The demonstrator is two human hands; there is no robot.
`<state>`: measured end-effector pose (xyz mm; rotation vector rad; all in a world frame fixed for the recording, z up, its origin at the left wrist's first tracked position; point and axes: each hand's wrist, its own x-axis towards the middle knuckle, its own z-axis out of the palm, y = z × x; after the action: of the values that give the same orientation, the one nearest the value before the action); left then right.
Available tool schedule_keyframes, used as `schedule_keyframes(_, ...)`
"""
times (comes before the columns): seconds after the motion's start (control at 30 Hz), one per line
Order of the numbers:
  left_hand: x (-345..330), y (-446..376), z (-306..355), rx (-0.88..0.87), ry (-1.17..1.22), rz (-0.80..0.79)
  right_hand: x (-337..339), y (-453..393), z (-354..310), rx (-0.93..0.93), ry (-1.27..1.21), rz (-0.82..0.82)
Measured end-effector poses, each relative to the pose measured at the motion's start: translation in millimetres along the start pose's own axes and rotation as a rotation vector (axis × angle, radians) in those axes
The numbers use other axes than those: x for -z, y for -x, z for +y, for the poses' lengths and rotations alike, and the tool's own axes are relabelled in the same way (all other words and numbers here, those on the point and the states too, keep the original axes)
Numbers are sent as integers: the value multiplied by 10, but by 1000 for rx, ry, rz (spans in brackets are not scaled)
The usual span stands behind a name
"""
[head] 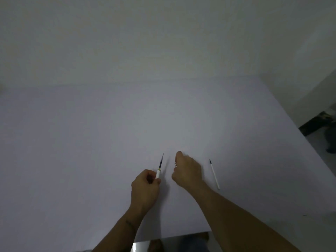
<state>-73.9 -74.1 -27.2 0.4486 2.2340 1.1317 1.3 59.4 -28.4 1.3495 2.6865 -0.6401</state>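
Observation:
My left hand grips the white end of a pen part whose dark refill with a metal tip sticks out and points away from me. Just to its right, my right hand is curled over the table and pinches a small pale piece that barely shows at the fingers; what it is cannot be told. A second thin white refill with a dark tip lies alone on the table, right of my right hand.
The white table spreads wide to the left and back, up to a pale wall. Its right edge runs diagonally, with floor and a dark object beyond. The near edge lies below my forearms.

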Motion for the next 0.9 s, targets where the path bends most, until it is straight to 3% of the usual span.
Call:
schedule_keyframes(0.23,-32,12,60,-30,-23,-24,0,26,65,-7,-20,9)
schedule_keyframes(0.3,-30,21,83,-37,-28,-27,31,39,77,-62,-175,16)
schedule_keyframes(0.47,-44,74,177,-73,-50,-37,229,151,0,-246,-856,-100)
schedule_keyframes(0.6,-70,130,252,-153,-76,-49,390,270,-67,-303,-1050,-162)
schedule_keyframes(0.9,-73,243,296,-200,-120,-91,759,257,255,-405,-1206,70)
